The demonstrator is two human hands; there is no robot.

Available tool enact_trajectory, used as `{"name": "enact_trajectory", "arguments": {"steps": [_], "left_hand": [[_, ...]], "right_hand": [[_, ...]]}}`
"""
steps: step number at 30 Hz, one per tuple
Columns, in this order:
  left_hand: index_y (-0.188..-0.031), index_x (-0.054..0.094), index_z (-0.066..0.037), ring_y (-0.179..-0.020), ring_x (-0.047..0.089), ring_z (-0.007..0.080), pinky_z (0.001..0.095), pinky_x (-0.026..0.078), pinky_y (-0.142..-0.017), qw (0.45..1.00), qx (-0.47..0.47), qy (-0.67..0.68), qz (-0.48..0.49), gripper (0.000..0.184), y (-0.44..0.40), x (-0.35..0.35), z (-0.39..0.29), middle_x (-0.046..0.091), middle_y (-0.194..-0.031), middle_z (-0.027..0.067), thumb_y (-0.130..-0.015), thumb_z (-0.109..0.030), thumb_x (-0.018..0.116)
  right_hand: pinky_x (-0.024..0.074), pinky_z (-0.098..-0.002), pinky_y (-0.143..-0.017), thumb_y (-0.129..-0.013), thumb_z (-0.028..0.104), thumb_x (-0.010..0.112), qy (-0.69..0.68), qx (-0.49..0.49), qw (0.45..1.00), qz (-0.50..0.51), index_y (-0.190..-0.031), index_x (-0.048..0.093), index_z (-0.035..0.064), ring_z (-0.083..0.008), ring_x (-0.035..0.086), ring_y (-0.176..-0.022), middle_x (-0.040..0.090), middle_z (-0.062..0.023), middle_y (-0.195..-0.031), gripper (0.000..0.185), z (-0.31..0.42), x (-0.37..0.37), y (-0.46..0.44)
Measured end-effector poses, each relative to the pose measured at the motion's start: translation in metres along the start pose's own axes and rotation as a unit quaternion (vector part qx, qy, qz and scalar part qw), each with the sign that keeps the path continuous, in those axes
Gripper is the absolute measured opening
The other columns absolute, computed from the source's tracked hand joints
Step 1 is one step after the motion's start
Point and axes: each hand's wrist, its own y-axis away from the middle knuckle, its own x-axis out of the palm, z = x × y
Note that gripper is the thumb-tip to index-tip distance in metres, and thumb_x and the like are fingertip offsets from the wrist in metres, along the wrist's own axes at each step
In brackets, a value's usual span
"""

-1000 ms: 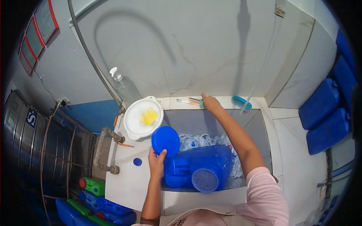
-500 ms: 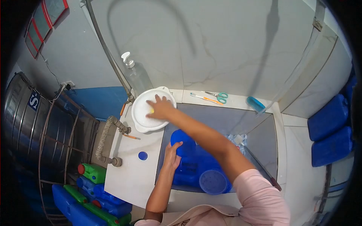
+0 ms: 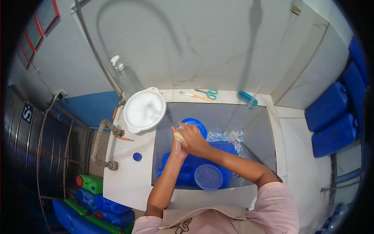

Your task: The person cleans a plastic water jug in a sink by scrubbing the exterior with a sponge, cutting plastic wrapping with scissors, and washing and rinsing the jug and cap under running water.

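Over the sink, my left hand (image 3: 177, 147) and my right hand (image 3: 194, 139) are closed together around a small yellow sponge (image 3: 179, 136). White foam shows on the fingers. The left fingers are mostly hidden. Just beyond my hands is a round blue plastic container (image 3: 198, 125), partly covered by them; whether my left hand touches it I cannot tell. Below my forearms in the sink (image 3: 171, 111) lie a large blue jug (image 3: 224, 150) and a round, translucent blue-rimmed piece (image 3: 208, 177). A white basin (image 3: 145, 110) of foamy water stands at the left on the counter.
A pump bottle (image 3: 126, 80) stands behind the basin. Scissors (image 3: 211, 93), a toothbrush (image 3: 196, 96) and a blue brush (image 3: 247, 98) lie along the back ledge. A blue cap (image 3: 137, 156) and pipes (image 3: 99, 144) are at left; blue jugs (image 3: 335, 134) stand at right.
My right hand has come from the white basin to my left hand, bringing the sponge. My left hand has moved up, and the round blue container now shows beyond both hands. The view has shifted.
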Motion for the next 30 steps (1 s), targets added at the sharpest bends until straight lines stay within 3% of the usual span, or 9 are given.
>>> {"name": "enact_trajectory", "arguments": {"steps": [3, 11, 14, 17, 22, 24, 26, 28, 30], "left_hand": [[-0.124, 0.047, -0.006, -0.117, 0.048, 0.0229, 0.0401, 0.037, -0.101, 0.999, 0.014, -0.008, 0.045, 0.055, 0.004, 0.019, 0.012, 0.051, -0.126, 0.0105, -0.095, -0.05, 0.031], [-0.125, 0.047, -0.005, -0.112, 0.051, 0.0237, 0.0393, 0.042, -0.097, 0.998, 0.013, -0.062, 0.023, 0.053, 0.005, 0.03, 0.023, 0.053, -0.122, 0.0107, -0.094, -0.048, 0.039], [-0.127, 0.044, -0.003, -0.113, 0.051, 0.0238, 0.0398, 0.041, -0.098, 0.997, 0.007, -0.06, 0.045, 0.054, 0.026, 0.016, -0.006, 0.051, -0.125, 0.0112, -0.095, -0.047, 0.036], [-0.115, 0.052, -0.004, -0.105, 0.056, 0.0211, 0.0401, 0.047, -0.09, 0.992, 0.088, -0.087, 0.008, 0.045, 0.039, -0.044, -0.052, 0.058, -0.114, 0.0104, -0.096, -0.042, 0.037], [-0.108, 0.055, -0.002, -0.089, 0.063, 0.0224, 0.0394, 0.052, -0.081, 0.946, 0.139, -0.163, -0.241, 0.04, 0.084, -0.135, -0.122, 0.063, -0.098, 0.0113, -0.096, -0.036, 0.038], [-0.107, 0.056, 0.0, -0.082, 0.064, 0.0233, 0.0397, 0.052, -0.076, 0.868, 0.161, -0.278, -0.378, 0.042, 0.082, -0.16, -0.131, 0.064, -0.093, 0.0121, -0.096, -0.035, 0.037], [-0.107, 0.056, 0.001, -0.085, 0.063, 0.0253, 0.04, 0.05, -0.078, 0.816, 0.195, -0.389, -0.379, 0.04, 0.066, -0.194, -0.14, 0.063, -0.095, 0.0144, -0.096, -0.033, 0.039], [-0.107, 0.056, 0.003, -0.089, 0.061, 0.0274, 0.0404, 0.047, -0.081, 0.753, 0.228, -0.496, -0.368, 0.039, 0.062, -0.196, -0.134, 0.062, -0.096, 0.0167, -0.095, -0.031, 0.04], [-0.108, 0.055, 0.004, -0.099, 0.055, 0.0322, 0.0403, 0.04, -0.09, 0.468, 0.363, -0.664, -0.457, 0.034, 0.063, -0.179, -0.117, 0.059, -0.102, 0.0213, -0.092, -0.025, 0.045]], "right_hand": [[0.0377, -0.0445, -0.074, -0.078, 0.013, 0.055, 0.003, 0.149, 0.984, -0.095, -0.1, 0.052, -0.0046, -0.0374, 0.047, -0.089, 0.05, -0.022, -0.098, 0.028, -0.046, -0.012, 0.0], [0.035, -0.0474, -0.074, -0.083, 0.012, 0.049, 0.025, 0.07, 0.979, -0.188, -0.105, 0.048, -0.0058, -0.0394, 0.043, -0.088, 0.047, -0.0234, -0.102, 0.029, -0.017, -0.008, -0.005], [0.0383, -0.0456, -0.08, -0.084, 0.02, 0.054, -0.04, 0.212, 0.972, -0.092, -0.099, 0.049, -0.001, -0.0376, 0.045, -0.09, 0.048, -0.0189, -0.097, 0.026, -0.039, -0.019, 0.004], [0.0393, -0.0448, -0.078, -0.085, 0.022, 0.055, -0.129, 0.182, 0.973, -0.052, -0.099, 0.051, 0.0036, -0.0368, 0.047, -0.089, 0.05, -0.0185, -0.095, 0.024, -0.03, -0.022, 0.055], [0.0402, -0.043, -0.076, -0.08, 0.019, 0.059, -0.178, 0.15, 0.972, 0.038, -0.086, 0.057, 0.0041, -0.0319, 0.049, -0.092, 0.05, -0.017, -0.095, 0.017, 0.035, -0.112, 0.07], [0.0408, -0.0414, -0.074, -0.078, 0.017, 0.059, -0.116, 0.078, 0.986, 0.088, -0.083, 0.058, 0.0048, -0.0301, 0.05, -0.091, 0.051, -0.0157, -0.095, 0.014, 0.052, -0.1, 0.079], [0.041, -0.0379, -0.074, -0.073, 0.014, 0.059, -0.046, 0.019, 0.978, 0.204, -0.076, 0.058, 0.003, -0.0272, 0.05, -0.089, 0.051, -0.0126, -0.093, 0.011, 0.073, -0.057, 0.096], [0.0412, -0.0372, -0.074, -0.073, 0.013, 0.058, -0.017, -0.034, 0.988, 0.149, -0.075, 0.057, 0.0023, -0.0268, 0.05, -0.087, 0.052, -0.012, -0.091, 0.011, 0.093, -0.052, 0.114], [0.0414, -0.0366, -0.073, -0.072, 0.012, 0.057, 0.011, -0.093, 0.992, 0.089, -0.073, 0.057, 0.0016, -0.0265, 0.051, -0.085, 0.053, -0.0114, -0.09, 0.011, 0.101, -0.058, 0.126]]}}
